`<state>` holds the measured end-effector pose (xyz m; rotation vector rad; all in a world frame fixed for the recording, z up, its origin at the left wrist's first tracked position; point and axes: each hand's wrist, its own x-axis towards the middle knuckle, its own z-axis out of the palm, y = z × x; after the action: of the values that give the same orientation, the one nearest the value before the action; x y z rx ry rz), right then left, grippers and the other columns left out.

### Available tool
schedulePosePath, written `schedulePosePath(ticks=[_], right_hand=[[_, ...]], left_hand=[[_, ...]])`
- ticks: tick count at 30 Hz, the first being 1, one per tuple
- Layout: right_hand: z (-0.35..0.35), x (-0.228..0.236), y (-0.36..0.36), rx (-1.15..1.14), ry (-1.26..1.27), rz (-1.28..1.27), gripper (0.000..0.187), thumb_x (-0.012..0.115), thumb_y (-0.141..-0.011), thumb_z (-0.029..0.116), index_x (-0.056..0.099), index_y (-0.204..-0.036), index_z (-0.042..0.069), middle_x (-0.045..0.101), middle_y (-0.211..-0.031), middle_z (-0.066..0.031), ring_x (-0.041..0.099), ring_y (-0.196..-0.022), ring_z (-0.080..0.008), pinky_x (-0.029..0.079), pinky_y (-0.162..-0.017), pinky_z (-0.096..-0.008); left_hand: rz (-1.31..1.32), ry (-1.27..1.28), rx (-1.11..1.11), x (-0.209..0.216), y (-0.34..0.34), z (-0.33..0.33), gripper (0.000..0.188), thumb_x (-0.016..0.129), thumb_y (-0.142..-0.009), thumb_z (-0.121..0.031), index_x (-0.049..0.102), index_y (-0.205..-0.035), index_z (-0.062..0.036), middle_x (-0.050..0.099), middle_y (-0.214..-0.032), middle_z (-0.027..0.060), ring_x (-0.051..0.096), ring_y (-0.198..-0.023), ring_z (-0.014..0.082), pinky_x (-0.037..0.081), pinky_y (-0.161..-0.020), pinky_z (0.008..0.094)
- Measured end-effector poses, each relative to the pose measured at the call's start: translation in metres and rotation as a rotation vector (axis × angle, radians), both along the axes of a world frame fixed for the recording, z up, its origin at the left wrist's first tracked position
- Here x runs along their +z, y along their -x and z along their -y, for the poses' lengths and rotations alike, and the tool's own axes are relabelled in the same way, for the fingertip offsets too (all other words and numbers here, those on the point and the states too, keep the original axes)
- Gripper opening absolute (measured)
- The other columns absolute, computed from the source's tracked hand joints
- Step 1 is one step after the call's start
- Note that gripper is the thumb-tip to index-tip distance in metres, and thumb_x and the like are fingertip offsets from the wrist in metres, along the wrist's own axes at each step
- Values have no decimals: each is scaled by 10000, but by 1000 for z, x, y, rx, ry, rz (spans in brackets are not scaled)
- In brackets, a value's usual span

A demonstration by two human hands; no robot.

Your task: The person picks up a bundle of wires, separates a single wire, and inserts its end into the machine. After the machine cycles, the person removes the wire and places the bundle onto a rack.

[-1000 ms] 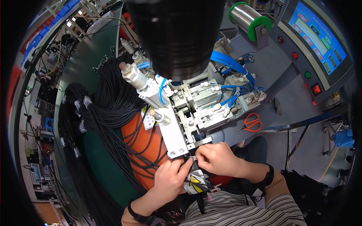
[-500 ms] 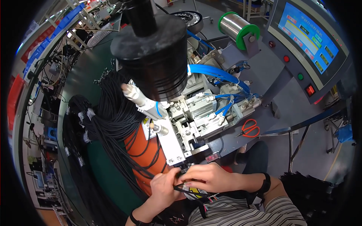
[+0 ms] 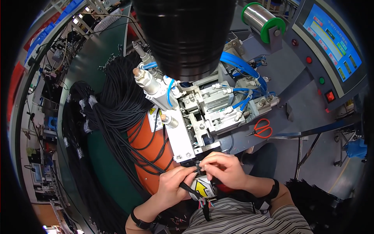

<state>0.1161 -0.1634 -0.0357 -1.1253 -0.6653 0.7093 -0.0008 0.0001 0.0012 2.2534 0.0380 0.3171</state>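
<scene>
My left hand is closed round a few black cables, whose stripped ends with coloured wires hang near my shirt. Its thumb and forefinger reach toward a small dark cable end at the front of the machine. My right hand pinches at that same piece, fingertips almost touching those of the left; the exact part between them is too small to name. Just beyond the fingers stands the machine's white metal plate, with clamp blocks beside it. Below the hands is a label with a yellow arrow.
Black cables in a thick bundle lie over the orange surface at left. A wide black duct hangs above the machine. Red-handled scissors, a solder wire spool and a screen panel are at right.
The view has shifted, so the machine sits slightly right and the duct looms larger. My right hand has drawn back off the cables in my left hand, exposing the arrow label.
</scene>
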Motion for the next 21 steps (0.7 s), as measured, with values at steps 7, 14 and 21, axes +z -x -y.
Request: schedulePosePath(ticks=[7,14,21], right_hand=[[6,-11,-22,382,-28,-668,165,580,-981,66,639,-1109,-19,663,-908,-78,615,-647,-90,441,-532,-190],[10,2,-16,278,78,-479,199,577,-993,124,636,-1125,-12,652,-875,-52,604,-643,-59,442,-529,-183],[9,-15,-30,473,68,-523,183,597,-980,115,642,-1103,-13,650,-835,-36,600,-645,-54,438,-543,-175]], left_hand=[[157,-372,-71,10,-4,8,224,739,-797,-30,673,-1010,-12,688,-818,117,678,-682,264,516,-593,339],[128,-172,-5,-1,-11,4,234,745,-790,-16,667,-1011,-23,693,-862,120,671,-697,258,503,-599,333],[162,-140,-47,-8,-9,4,244,738,-788,-27,659,-1018,-42,690,-851,90,659,-676,238,463,-558,321]])
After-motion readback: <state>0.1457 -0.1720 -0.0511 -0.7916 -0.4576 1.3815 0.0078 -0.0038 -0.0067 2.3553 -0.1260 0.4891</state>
